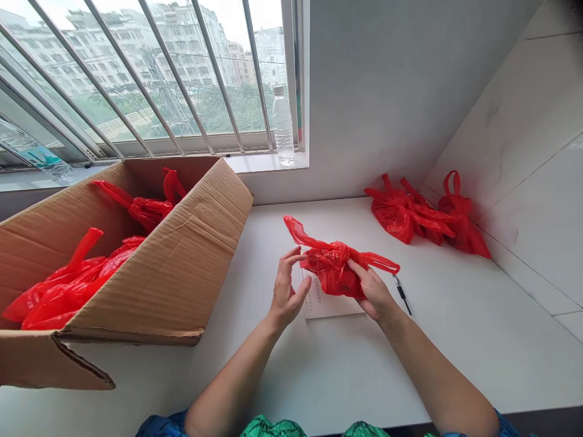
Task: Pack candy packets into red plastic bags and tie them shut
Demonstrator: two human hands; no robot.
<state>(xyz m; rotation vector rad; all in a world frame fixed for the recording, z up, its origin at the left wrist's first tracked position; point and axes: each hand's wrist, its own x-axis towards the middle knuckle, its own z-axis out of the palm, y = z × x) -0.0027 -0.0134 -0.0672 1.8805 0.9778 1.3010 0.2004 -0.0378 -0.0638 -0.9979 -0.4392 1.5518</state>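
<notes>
A knotted red plastic bag hangs over the table in front of me, its tied handles sticking out to both sides. My right hand grips the bag's right side between thumb and fingers. My left hand is at the bag's left edge with thumb and fingers apart; whether a fingertip touches the plastic I cannot tell. What the bag contains is hidden. Beneath it lies a sheet or notebook with handwriting, partly covered by the bag. A black pen rests just beyond my right hand.
To the left, an open cardboard box holds several knotted red bags. More red bags sit by the right wall on the white table. A water bottle stands on the sill; another bottle lies at far left.
</notes>
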